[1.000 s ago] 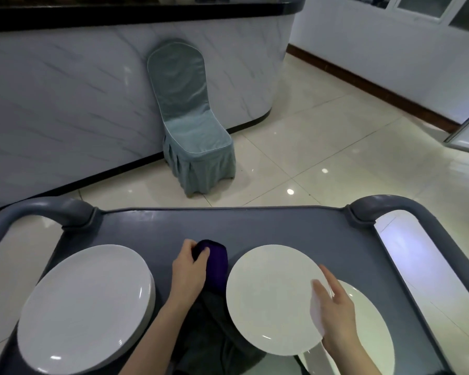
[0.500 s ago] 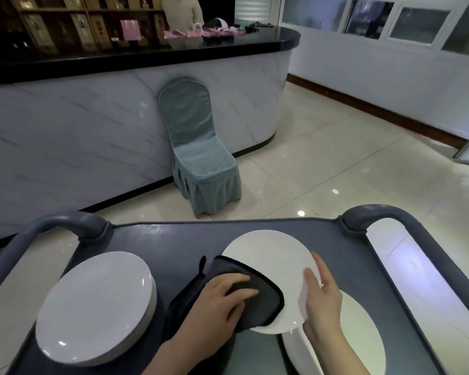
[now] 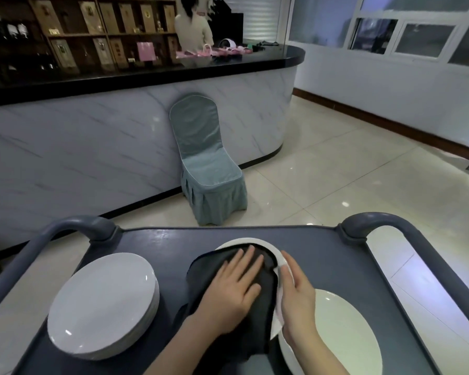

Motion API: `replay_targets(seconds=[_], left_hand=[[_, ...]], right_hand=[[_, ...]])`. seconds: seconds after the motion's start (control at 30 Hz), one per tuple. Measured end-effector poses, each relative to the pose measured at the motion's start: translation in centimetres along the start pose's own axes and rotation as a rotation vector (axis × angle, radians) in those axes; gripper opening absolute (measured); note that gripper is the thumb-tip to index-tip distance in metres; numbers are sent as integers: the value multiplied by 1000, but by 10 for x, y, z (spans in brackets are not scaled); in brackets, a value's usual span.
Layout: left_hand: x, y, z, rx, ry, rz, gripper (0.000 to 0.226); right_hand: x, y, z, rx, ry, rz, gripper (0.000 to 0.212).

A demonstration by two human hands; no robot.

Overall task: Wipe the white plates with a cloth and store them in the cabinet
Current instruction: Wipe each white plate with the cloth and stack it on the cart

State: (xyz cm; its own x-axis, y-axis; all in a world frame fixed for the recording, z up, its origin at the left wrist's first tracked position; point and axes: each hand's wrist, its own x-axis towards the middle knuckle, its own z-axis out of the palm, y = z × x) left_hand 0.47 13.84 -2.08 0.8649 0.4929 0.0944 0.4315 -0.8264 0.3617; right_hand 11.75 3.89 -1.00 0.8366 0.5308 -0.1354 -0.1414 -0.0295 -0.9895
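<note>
A white plate [image 3: 271,246] is tilted over the grey cart top [image 3: 157,242], most of its face hidden under a dark grey cloth [image 3: 209,269]. My left hand [image 3: 234,290] presses flat on the cloth with straight, spread fingers. At the plate's right rim my right hand [image 3: 297,296] holds the edge, fingers on the rim and thumb hidden behind. Below that hand another white plate [image 3: 344,334] lies on the cart. On the cart's left stands a stack of white plates [image 3: 100,304].
The cart has grey looped handles at the left [image 3: 76,226] and right [image 3: 377,223]. Beyond it a chair in a blue-grey cover [image 3: 206,169] stands against a marble counter [image 3: 92,147]. A person [image 3: 194,25] stands behind the counter. Tiled floor [image 3: 349,169] spreads to the right.
My left hand took the cloth from the cart, laid it on the plate and slid it up across the face. The right hand kept the plate's rim. The view tilted up.
</note>
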Motion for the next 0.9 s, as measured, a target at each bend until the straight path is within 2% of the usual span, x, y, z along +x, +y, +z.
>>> replay_targets(seconds=[0.07, 0.17, 0.3, 0.43, 0.53, 0.6, 0.7, 0.8, 0.9], left_hand=[[1, -11, -1, 19, 3, -120, 57], [-14, -18, -1, 156, -7, -174, 55], [-42, -4, 0, 75, -88, -54, 59], [-36, 26, 1, -58, -73, 7, 58], [-21, 32, -2, 43, 43, 17, 57], [-13, 26, -4, 44, 51, 16, 57], [-8, 9, -6, -8, 25, -46, 56], [-15, -3, -10, 81, 46, -171, 56], [-33, 7, -12, 209, 60, -119, 57]], right_hand=[[2, -3, -2, -29, -18, -18, 27], [11, -10, -11, -17, 22, -38, 28], [22, -14, -21, 64, 126, 2, 29], [6, -12, -6, 56, 95, -3, 28], [-11, -4, 7, 68, 14, 1, 28], [-11, -3, 8, 80, 1, 17, 28], [-3, -14, 3, 81, 29, -19, 27], [8, -29, -7, 87, 90, -69, 27], [14, -35, -13, 105, 142, -60, 26]])
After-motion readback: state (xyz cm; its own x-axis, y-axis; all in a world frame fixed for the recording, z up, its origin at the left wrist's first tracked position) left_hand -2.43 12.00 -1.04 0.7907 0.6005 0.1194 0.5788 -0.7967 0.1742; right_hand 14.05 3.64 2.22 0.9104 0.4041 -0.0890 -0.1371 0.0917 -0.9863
